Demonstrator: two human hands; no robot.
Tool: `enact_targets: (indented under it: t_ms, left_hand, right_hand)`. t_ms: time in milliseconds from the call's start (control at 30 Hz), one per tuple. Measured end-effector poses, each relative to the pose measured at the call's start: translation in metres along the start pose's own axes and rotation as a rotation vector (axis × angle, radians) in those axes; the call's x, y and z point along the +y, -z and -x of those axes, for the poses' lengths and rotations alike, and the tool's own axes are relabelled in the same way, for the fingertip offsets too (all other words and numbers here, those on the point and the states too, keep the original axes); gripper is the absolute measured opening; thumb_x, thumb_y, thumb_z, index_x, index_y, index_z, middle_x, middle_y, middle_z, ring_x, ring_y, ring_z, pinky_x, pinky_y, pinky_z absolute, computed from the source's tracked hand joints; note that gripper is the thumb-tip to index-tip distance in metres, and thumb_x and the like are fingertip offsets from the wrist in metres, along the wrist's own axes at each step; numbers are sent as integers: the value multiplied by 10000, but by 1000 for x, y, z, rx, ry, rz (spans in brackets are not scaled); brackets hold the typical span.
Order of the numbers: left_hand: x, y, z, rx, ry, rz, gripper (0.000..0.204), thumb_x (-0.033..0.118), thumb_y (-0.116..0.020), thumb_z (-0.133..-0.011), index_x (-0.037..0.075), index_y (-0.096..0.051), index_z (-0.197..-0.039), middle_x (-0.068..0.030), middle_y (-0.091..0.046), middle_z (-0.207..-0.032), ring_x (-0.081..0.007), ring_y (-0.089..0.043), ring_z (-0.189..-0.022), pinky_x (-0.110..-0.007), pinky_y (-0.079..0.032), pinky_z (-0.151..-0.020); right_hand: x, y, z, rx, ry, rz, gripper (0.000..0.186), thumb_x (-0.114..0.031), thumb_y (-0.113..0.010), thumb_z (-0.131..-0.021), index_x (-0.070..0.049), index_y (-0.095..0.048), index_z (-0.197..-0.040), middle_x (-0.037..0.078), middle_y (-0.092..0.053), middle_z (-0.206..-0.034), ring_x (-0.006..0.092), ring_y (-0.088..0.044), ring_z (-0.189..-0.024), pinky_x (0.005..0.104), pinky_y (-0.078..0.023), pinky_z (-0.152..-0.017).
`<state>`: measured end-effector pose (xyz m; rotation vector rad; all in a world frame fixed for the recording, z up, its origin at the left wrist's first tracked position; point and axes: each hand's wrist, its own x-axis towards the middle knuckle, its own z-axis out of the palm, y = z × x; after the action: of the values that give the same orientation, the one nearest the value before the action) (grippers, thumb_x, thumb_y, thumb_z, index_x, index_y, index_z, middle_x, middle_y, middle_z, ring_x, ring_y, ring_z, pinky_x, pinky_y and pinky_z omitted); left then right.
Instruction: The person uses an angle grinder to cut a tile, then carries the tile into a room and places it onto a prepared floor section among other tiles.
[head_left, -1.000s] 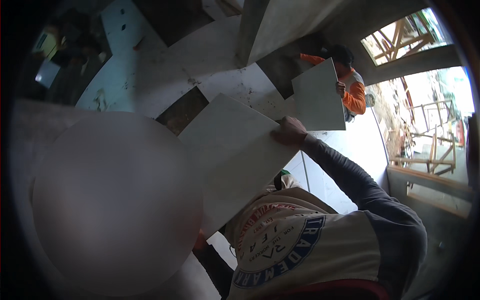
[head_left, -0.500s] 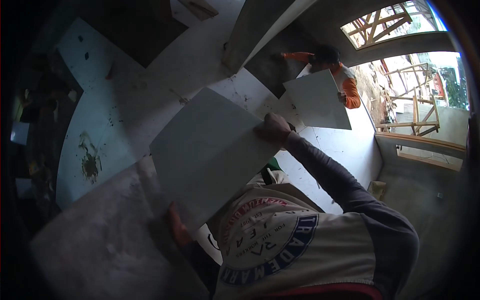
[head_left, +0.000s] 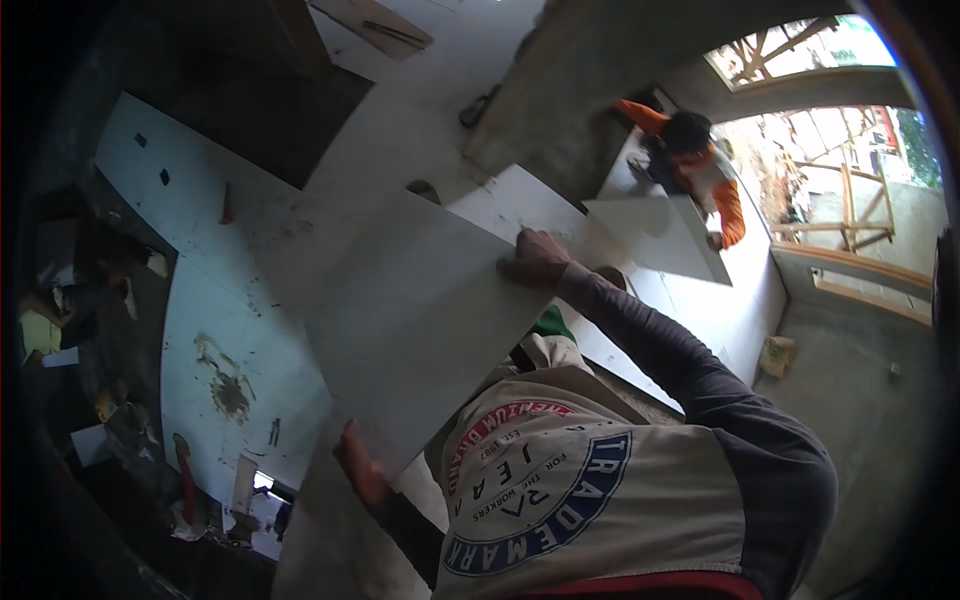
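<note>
A large square grey tile (head_left: 415, 315) is held out in front of me, tilted, and it hides the floor beneath it. On its right edge my right hand (head_left: 537, 260) is closed, with the fingers curled over the rim. At the lower left corner my left hand (head_left: 362, 468) grips the opposite edge from the side; part of its fingers is behind the tile. A co-worker in an orange-sleeved shirt (head_left: 705, 165), bent low at the right, has one hand on another pale tile (head_left: 660, 232) that leans up from the floor.
Pale tiles (head_left: 225, 320) with a muddy smear cover the floor at left. A dark untiled patch (head_left: 270, 120) lies at the far left. Cluttered tools, including a red-handled one (head_left: 185, 480), are at lower left. A grey wall (head_left: 545, 90) stands ahead; window openings (head_left: 850, 170) are at right.
My view has turned, bringing more of the cluttered left side into sight. The tile stays in both my hands. The co-worker's tile has tipped lower.
</note>
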<state>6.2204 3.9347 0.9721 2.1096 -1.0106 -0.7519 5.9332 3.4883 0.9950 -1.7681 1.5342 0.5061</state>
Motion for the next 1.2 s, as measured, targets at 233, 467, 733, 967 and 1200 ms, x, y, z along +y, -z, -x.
enact_targets:
  t_ms: [233,467,733,967,1200]
  left_hand:
    - [78,17,-215,-25,-35,-195,444,129,-573,-887,-23,-643,-1299,-182,-653,-1055,-341,-598,-987,-448,-483,-859]
    - [206,39,-414,134,786,164,423,313,-689,-935,-6,-551,-693,-8,-415,-616,-169,-388,-577,-408,-376,-563]
    - [247,64,-663,-18,764,139,526,315,-726,-897,97,-328,-630,47,-339,-642,-139,-297,-599,-416,-231,-541]
    - [318,40,-867,-275,219,76,471,343,-724,-906,-30,-572,-663,-25,-550,-676,-174,-482,-651,-472,-433,-627]
    - [417,-43,-1028,-473,280,15,569,375,-675,-953,-31,-465,-614,14,-401,-623,-145,-343,-584,-439,-339,-534]
  right_hand:
    - [-61,123,-137,-93,-20,-50,617,-464,-696,-798,88,-700,-1073,295,-733,-1104,431,-717,-1079,494,-566,-956]
    - [-112,247,-188,-18,-123,-106,635,-466,-684,-810,101,-700,-1095,306,-723,-1132,439,-702,-1096,487,-559,-968]
    - [-168,330,-256,2,-306,-293,568,-420,-689,-806,98,-746,-1032,303,-746,-1068,419,-737,-1040,462,-575,-939]
    - [-182,397,-283,316,-436,-502,560,-425,-727,-770,119,-740,-901,349,-736,-952,454,-756,-943,495,-587,-894]
    - [-146,444,-344,567,-572,-564,540,-441,-729,-799,93,-714,-880,327,-730,-939,474,-742,-937,507,-595,-876]
